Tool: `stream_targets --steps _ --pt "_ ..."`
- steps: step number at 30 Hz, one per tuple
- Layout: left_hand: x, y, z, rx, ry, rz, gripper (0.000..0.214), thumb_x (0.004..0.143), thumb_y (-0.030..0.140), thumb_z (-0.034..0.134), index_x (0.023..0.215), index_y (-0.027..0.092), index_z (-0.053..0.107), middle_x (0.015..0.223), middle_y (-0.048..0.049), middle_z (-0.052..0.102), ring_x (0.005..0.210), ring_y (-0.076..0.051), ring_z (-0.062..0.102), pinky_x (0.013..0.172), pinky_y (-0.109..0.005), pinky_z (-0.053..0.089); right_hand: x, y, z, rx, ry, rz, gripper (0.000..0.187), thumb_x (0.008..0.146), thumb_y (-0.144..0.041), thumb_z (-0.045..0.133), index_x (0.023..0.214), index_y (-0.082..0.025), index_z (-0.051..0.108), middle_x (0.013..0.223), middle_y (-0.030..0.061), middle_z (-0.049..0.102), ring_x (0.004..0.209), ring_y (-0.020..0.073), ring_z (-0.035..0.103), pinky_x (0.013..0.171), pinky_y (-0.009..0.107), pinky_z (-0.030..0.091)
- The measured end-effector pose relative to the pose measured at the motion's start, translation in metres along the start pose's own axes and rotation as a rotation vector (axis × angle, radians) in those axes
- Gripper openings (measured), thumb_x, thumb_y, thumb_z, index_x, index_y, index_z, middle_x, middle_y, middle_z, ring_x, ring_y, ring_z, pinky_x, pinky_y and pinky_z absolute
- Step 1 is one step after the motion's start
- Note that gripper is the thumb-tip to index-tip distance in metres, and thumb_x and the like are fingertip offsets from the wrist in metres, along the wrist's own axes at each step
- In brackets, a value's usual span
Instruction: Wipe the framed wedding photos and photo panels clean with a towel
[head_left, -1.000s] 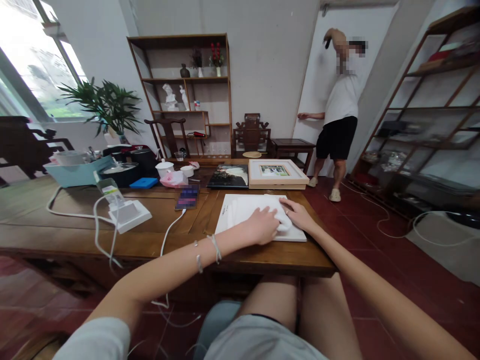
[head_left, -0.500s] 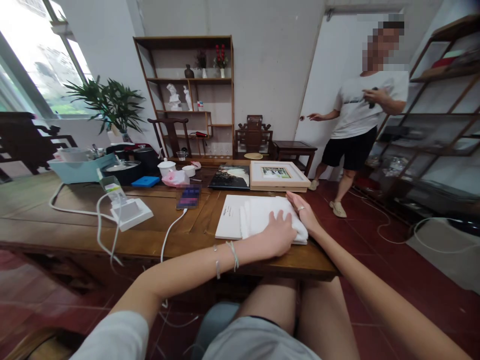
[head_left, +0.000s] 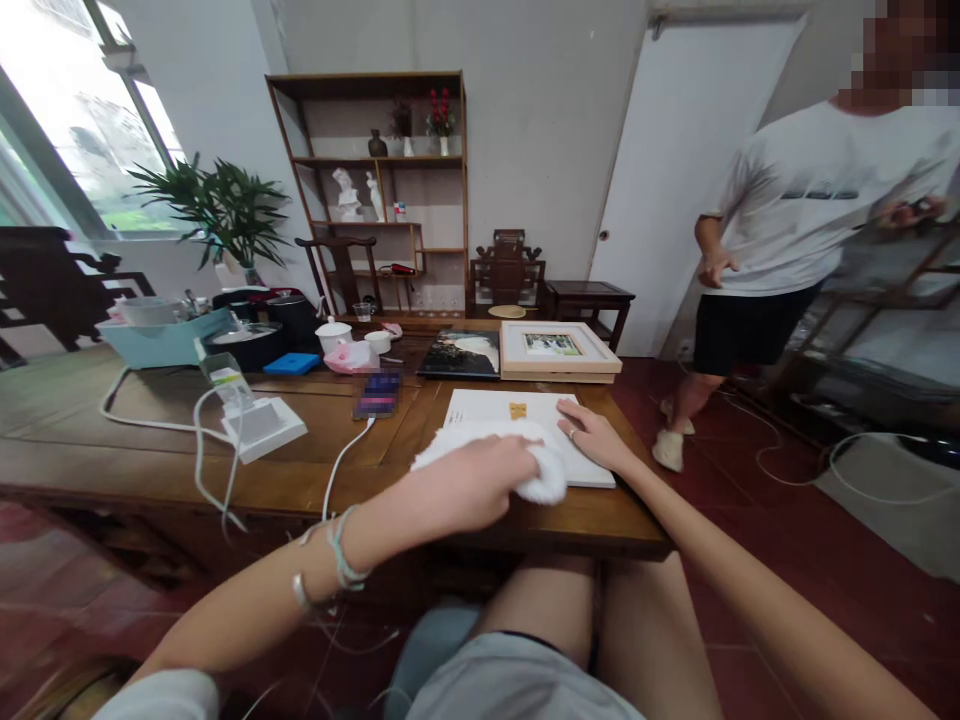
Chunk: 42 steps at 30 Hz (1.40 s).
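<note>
A flat white album or book [head_left: 484, 403] lies near the table's front right corner, with a small gold patch [head_left: 517, 410] on its face and small dark print at its left edge. Closed around a fluffy white cloth [head_left: 549, 478], my left hand [head_left: 480, 482] is over the lower left part of the album. Part of the cloth hides beneath that hand. My right hand [head_left: 592, 434] rests flat on the album's right side, fingers stretched out, a ring on one finger.
Behind the album stand a framed photo [head_left: 555, 344] and a dark picture panel [head_left: 459, 354]. Left of it are a phone [head_left: 377, 394] on a white cable, a white stand [head_left: 270, 428], a pink packet [head_left: 351, 357] and a blue box [head_left: 291, 363]. A person [head_left: 795, 220] is at the right.
My left hand has drawn the cloth leftward and toward me, uncovering the gold patch. My right hand has moved onto the album's face. The person has come closer, away from the door.
</note>
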<state>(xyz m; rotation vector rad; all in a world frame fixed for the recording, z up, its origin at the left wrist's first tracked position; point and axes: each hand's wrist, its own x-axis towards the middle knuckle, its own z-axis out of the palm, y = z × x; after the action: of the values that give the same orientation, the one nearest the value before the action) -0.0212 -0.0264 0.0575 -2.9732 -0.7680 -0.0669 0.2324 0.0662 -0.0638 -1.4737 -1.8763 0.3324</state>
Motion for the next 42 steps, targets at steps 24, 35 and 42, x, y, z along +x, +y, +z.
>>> stream_targets --steps 24,35,42 --pt "-0.021 -0.016 0.056 0.065 0.003 -0.152 0.019 0.081 0.014 0.046 0.081 0.013 0.066 0.139 -0.0119 0.036 0.129 -0.027 0.031 0.105 -0.045 0.026 -0.002 -0.010 -0.002 -0.023 0.011 0.009 0.038 0.080 -0.026 0.048 0.116 -0.016 0.058 0.131 0.0094 0.051 0.126 0.0219 0.041 0.108 0.040 0.028" --pt "0.002 -0.057 0.064 -0.028 0.044 -0.129 0.021 0.085 0.022 0.046 0.090 0.018 0.066 0.140 -0.0091 0.036 0.132 -0.024 0.025 0.106 -0.044 0.023 -0.002 -0.007 0.000 -0.047 0.016 -0.006 0.038 0.081 -0.026 0.047 0.116 -0.016 0.058 0.130 0.0097 0.052 0.125 0.0221 0.042 0.108 0.041 0.028" --pt "0.051 -0.109 0.078 0.068 0.083 -0.209 0.032 0.089 0.034 0.042 0.105 0.014 0.062 0.141 -0.0141 0.032 0.130 -0.029 0.027 0.101 -0.040 0.028 -0.002 -0.006 -0.001 -0.030 0.010 0.003 0.038 0.081 -0.026 0.048 0.116 -0.016 0.059 0.130 0.0092 0.051 0.125 0.0216 0.042 0.108 0.040 0.028"
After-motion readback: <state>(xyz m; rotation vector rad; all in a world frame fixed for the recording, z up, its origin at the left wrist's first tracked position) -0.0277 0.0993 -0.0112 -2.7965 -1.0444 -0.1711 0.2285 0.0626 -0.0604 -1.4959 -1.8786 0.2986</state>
